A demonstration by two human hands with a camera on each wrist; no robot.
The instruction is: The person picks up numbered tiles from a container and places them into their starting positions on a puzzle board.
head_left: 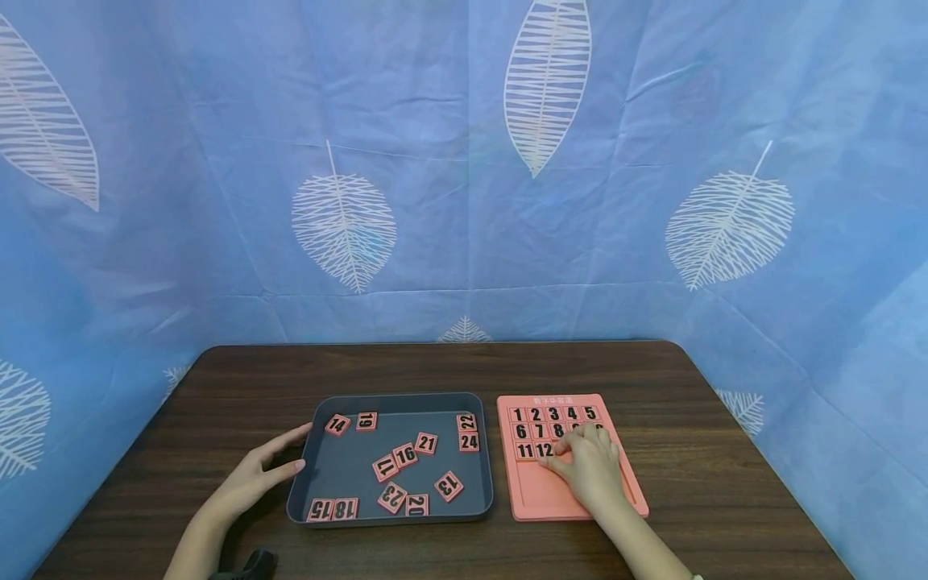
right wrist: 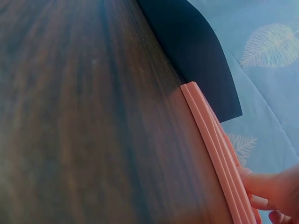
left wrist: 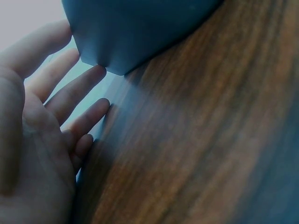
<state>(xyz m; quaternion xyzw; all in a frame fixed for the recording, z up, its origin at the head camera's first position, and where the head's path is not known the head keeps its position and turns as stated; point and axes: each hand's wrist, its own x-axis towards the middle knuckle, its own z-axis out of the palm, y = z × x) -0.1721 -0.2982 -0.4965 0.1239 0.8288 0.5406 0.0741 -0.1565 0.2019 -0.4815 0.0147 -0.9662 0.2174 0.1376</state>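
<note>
In the head view a pink number puzzle board [head_left: 544, 491] lies on the right side of the table. Rows of numbered tiles fill its upper part, down to the 12 tile [head_left: 544, 450]. My right hand [head_left: 593, 467] is over the board, thumb and index finger pinching the 12 tile at its lower right; the other fingers cover part of the rows. A dark grey tray [head_left: 395, 403] lies left of the board with several loose number tiles in it. My left hand [head_left: 257, 475] rests at the tray's left wall, its fingers extended and touching it.
Among the tray's tiles are the 13 tile [head_left: 449, 486], the 14 tile [head_left: 337, 424] and the 21 tile [head_left: 426, 443]. The dark wooden table [head_left: 681, 395] backs onto a blue leaf-patterned cloth [head_left: 464, 225]. A black band [head_left: 254, 564] is near my left wrist.
</note>
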